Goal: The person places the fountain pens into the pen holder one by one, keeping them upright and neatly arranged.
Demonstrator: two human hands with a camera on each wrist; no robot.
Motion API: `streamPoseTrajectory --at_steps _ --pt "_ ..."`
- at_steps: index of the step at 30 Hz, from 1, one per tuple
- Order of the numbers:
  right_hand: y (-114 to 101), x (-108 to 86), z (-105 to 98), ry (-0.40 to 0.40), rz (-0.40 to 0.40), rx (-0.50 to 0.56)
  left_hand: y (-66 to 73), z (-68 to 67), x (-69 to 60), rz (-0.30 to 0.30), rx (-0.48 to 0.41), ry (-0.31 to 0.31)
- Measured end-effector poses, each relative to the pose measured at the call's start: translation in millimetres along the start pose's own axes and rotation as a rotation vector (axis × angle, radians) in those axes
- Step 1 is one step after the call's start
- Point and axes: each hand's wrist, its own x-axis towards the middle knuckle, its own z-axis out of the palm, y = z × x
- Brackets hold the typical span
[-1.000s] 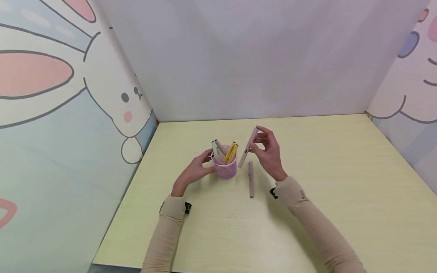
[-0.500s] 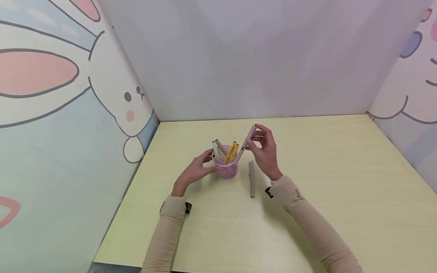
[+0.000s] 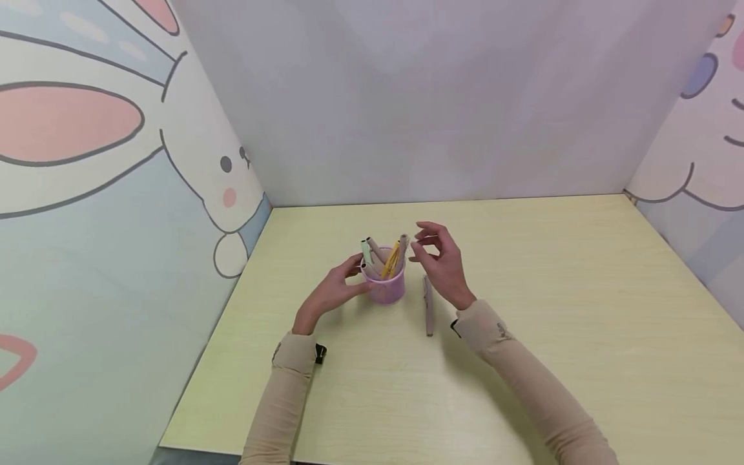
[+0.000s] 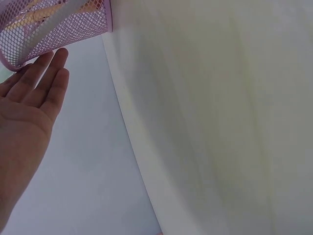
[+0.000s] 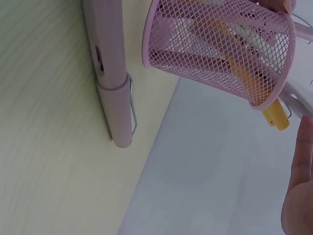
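Observation:
A pink-purple mesh pen holder [image 3: 388,294] stands upright on the table, also close up in the right wrist view, where its mesh wall [image 5: 195,71] shows pens inside. My left hand [image 3: 331,292] holds its left side between thumb and fingers; the left wrist view shows the fingers [image 4: 55,88] against the mesh. In the holder lean a pale green pen [image 3: 365,250], yellow pens [image 3: 392,259] and several greyish-pink pens, one [image 3: 403,248] at the right rim. Right beside it, my right hand [image 3: 443,263] has parted fingers with nothing between them. Another greyish-pink pen [image 3: 429,311] lies below that hand.
The pale wood-grain table [image 3: 523,361] spreads round both hands. A plain pale wall [image 3: 436,116] rises behind its back edge, and side panels with cartoon animals [image 3: 192,148] flank it.
My right hand brought a greyish-pink pen left to the pen holder, lowered it in at the right rim and let it go. The left hand has stayed at the holder.

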Motion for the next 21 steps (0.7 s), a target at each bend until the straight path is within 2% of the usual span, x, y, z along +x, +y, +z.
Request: streamPoseTrajectory --at_steps 5,8,13,17,21 --pt "-6 -0.5 -7 -0.005 0.052 -0.053 0.9 -0.9 -0.9 -0.006 0.003 0.004" --pt "10 -1.1 -18 0.001 0.104 -0.082 1.8 -1.1 -1.3 -0.012 0.002 0.006" --pt "19 -6.3 -35 -0.025 0.295 -0.197 2.6 -0.9 -1.4 -0.008 0.004 0.005" --pt "22 -11.9 -46 -0.094 0.462 -0.295 2.1 -0.7 -0.6 -0.003 0.004 0.008" --pt "25 -16.6 -53 -0.147 0.561 -0.336 1.8 -0.5 -0.2 0.005 0.007 0.007"
